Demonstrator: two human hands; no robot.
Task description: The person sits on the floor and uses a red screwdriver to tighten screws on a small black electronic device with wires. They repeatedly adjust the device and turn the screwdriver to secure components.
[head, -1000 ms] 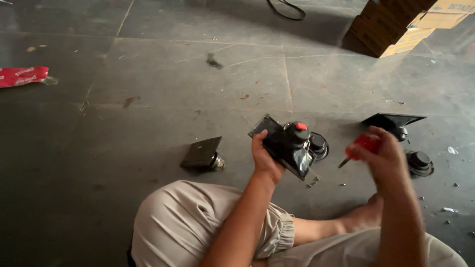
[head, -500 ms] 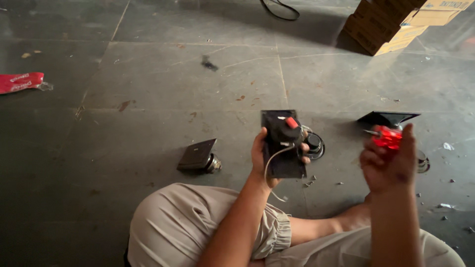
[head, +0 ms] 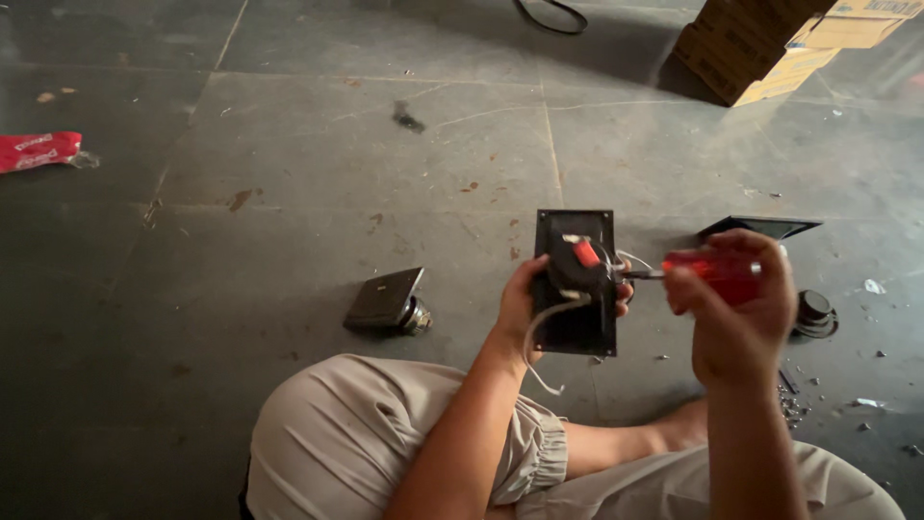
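Head view showed the left hand [head: 517,306] grasping a black rectangular panel [head: 576,282] by its left edge, thumb side wrapped round the rim; the panel was held above the grey floor [head: 308,173], its long side running away from the person, whereas a second earlier it sat tilted and skewed. The right hand [head: 739,303] was clenched round the red handle of a screwdriver [head: 707,270], whose shaft lay level and reached left to the panel's middle, beside a red part [head: 586,252]; half a second earlier that hand stood apart from the panel. White wires [head: 539,332] hung from the panel. A second black unit [head: 388,301] lay on the floor to the left. Cardboard boxes [head: 770,43] stood stacked at top right, their contents not visible
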